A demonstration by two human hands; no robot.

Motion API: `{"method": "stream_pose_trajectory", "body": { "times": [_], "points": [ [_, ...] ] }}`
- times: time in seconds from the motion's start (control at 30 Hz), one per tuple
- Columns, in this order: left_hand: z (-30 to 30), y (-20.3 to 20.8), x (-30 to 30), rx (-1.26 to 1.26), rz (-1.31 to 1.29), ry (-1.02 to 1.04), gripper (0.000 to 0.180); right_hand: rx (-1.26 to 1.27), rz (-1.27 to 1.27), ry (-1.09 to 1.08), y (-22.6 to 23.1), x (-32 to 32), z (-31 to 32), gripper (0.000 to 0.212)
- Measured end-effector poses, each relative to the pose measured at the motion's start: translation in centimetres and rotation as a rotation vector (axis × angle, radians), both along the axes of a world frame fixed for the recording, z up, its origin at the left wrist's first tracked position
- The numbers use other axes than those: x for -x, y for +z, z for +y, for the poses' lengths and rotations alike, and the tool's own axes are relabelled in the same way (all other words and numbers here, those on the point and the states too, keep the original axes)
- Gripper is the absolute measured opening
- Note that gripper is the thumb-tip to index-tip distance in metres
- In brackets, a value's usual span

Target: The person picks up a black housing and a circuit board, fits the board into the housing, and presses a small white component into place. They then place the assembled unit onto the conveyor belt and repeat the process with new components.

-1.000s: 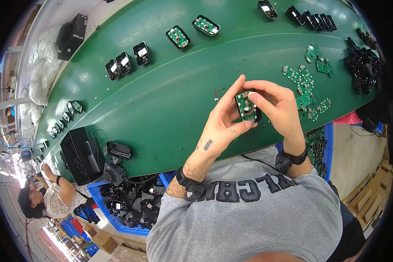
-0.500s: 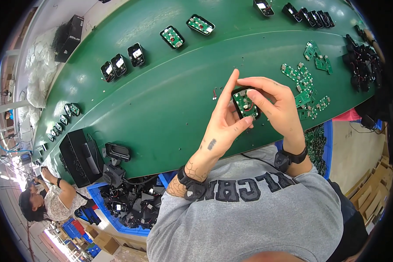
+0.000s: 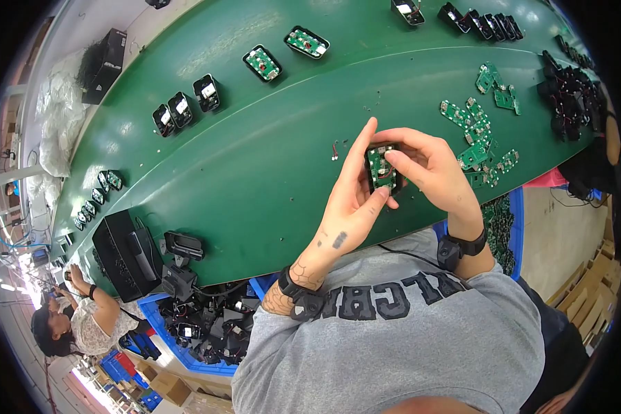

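Note:
Between my hands is a black plastic housing [image 3: 397, 183] with a green circuit board [image 3: 381, 170] lying in it, held above the table. My left hand [image 3: 355, 186] wraps the housing's left side, its thumb on the board's lower edge and its index finger pointing up. From the right, my right hand [image 3: 427, 165] curls round the top and right side, its thumb pressing on the board's upper right. A reddish wire crosses the board beneath that thumb. A small red-and-black wire lead [image 3: 335, 152] lies on the green table [image 3: 276, 159] left of my hands.
Loose circuit boards [image 3: 479, 145] lie to the right, beside a heap of black wired parts [image 3: 565, 96]. Housings with boards [image 3: 263, 63] stand along the far side. A black box [image 3: 127, 252] sits at left. Blue bins [image 3: 186, 355] of parts flank me. A person [image 3: 89, 317] works at far left.
The board lies flatter and more squarely in the housing. My right thumb has shifted slightly left and down onto it, and my left thumb has moved left along its lower edge.

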State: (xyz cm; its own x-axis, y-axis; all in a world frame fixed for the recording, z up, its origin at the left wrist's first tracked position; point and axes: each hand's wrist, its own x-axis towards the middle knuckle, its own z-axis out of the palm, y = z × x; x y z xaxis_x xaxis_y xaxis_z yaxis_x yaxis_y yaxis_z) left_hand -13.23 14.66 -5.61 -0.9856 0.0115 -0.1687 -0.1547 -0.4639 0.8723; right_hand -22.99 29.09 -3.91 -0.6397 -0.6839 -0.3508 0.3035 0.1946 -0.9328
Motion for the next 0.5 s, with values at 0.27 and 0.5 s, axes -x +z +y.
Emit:
{"method": "stream_pose_trajectory", "body": {
  "times": [0.27, 0.5],
  "points": [
    [0.7, 0.0, 0.3, 0.038, -0.006, 0.018, 0.08, 0.058, 0.191, -0.043, -0.6, -0.6, 0.4, 0.035],
    [0.9, -0.3, 0.2, -0.055, -0.045, 0.065, 0.079, 0.053, 0.276, -0.023, -1.8, -0.6, 0.2, 0.035]
  ]
}}
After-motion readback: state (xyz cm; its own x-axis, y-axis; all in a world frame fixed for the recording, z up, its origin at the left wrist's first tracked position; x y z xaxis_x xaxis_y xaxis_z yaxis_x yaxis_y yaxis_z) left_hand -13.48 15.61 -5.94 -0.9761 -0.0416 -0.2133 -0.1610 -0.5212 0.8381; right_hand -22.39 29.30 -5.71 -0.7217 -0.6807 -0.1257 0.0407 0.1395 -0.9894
